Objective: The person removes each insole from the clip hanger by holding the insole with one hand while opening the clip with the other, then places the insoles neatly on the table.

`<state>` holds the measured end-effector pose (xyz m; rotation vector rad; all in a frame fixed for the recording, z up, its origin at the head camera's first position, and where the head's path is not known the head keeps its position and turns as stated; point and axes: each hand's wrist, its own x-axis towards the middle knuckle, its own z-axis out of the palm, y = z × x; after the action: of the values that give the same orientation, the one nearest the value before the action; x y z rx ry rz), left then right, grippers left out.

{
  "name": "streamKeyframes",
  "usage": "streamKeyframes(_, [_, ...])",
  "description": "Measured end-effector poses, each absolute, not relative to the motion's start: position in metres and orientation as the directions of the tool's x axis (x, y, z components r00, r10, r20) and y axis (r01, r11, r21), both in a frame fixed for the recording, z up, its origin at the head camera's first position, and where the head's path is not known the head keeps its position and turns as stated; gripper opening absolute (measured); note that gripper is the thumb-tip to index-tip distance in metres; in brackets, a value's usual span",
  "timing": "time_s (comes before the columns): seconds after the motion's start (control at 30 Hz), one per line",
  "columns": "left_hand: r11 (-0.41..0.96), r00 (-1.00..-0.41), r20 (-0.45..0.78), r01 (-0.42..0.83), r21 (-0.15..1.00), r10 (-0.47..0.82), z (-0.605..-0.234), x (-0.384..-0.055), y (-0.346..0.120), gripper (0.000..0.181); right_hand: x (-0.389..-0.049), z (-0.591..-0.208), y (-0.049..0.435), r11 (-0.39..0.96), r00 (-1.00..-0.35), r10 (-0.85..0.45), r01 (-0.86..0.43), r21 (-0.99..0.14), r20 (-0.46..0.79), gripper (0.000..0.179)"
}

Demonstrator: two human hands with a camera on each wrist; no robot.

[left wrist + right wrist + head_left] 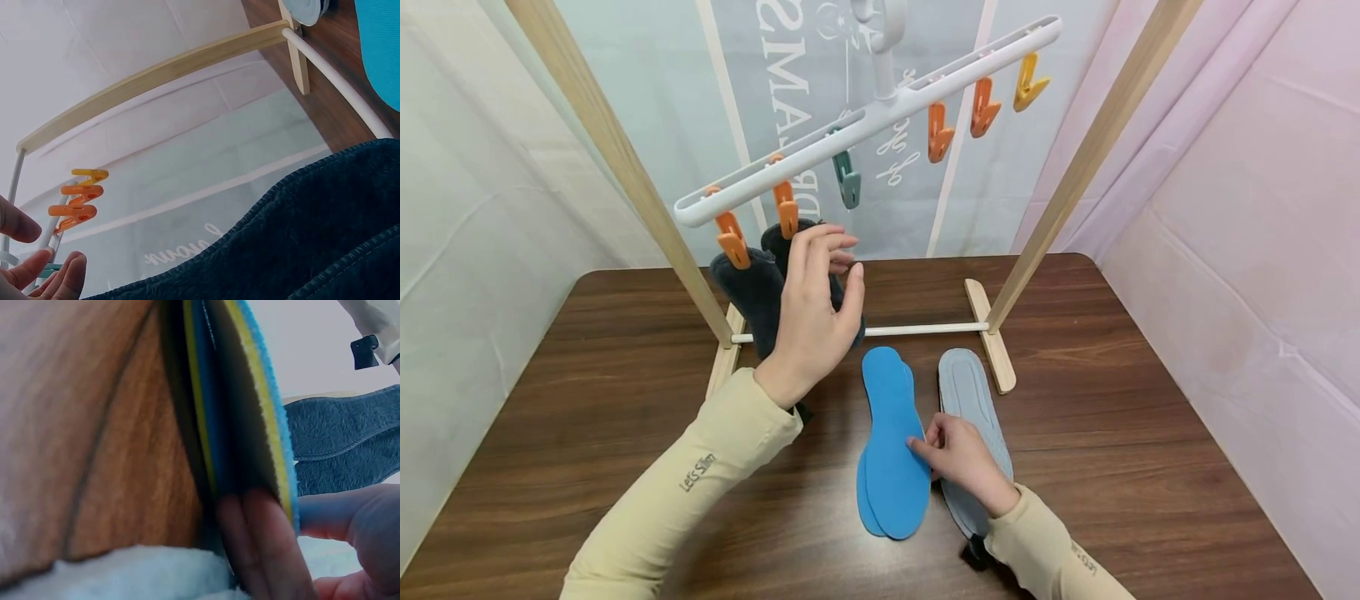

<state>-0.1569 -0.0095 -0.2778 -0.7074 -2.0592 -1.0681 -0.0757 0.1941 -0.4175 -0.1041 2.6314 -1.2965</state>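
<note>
My right hand [966,454] pinches the right edge of the upper blue insole [897,475], thumb on top and fingertips under it in the right wrist view. That insole, yellow-layered along its edge [275,419], overlaps a second blue insole [863,496] on the table. My left hand [816,312] is raised before two dark fuzzy insoles [748,292], its fingers loosely bent and nothing between them. These dark insoles hang from two orange clips [732,240] and are partly hidden by that hand. Grey insoles [964,387] lie under the right wrist.
A white hanger bar [880,112] slants across the wooden frame. Farther along it are a green clip [847,179], two orange clips [938,133] and a yellow clip [1028,83]. A white rod [925,329] joins the frame's feet on the brown table [1097,467].
</note>
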Motion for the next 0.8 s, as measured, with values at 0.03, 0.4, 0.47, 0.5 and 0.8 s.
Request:
streamKeyframes(0.03, [0.511, -0.603, 0.784, 0.724, 0.464, 0.144, -0.2776, -0.1568, -0.0096, 0.024, -0.0756, -0.4178, 0.1938, 0.619, -0.977, -0.154, 0.023, -0.785, -0.150, 0.028])
streamKeyframes(0.4, [0.505, -0.594, 0.793, 0.729, 0.462, 0.132, -0.2778, -0.1564, -0.0113, 0.024, -0.0773, -0.4178, 0.1917, 0.647, -0.975, -0.145, 0.036, -0.762, -0.169, 0.029])
streamKeyframes(0.47, [0.501, -0.593, 0.795, 0.730, 0.464, 0.127, -0.2777, -0.1566, -0.0122, 0.024, -0.0774, -0.4172, 0.1910, 0.648, -0.974, -0.145, 0.037, -0.760, -0.172, 0.029])
streamKeyframes(0.5, [0.498, -0.592, 0.796, 0.731, 0.466, 0.124, -0.2777, -0.1568, -0.0127, 0.024, -0.0774, -0.4168, 0.1907, 0.650, -0.974, -0.145, 0.038, -0.759, -0.173, 0.029])
streamKeyframes(0.8, [0.491, -0.577, 0.810, 0.738, 0.464, 0.102, -0.2754, -0.1579, -0.0158, 0.023, -0.0790, -0.4156, 0.1897, 0.674, -0.981, -0.147, -0.004, -0.739, -0.129, 0.029])
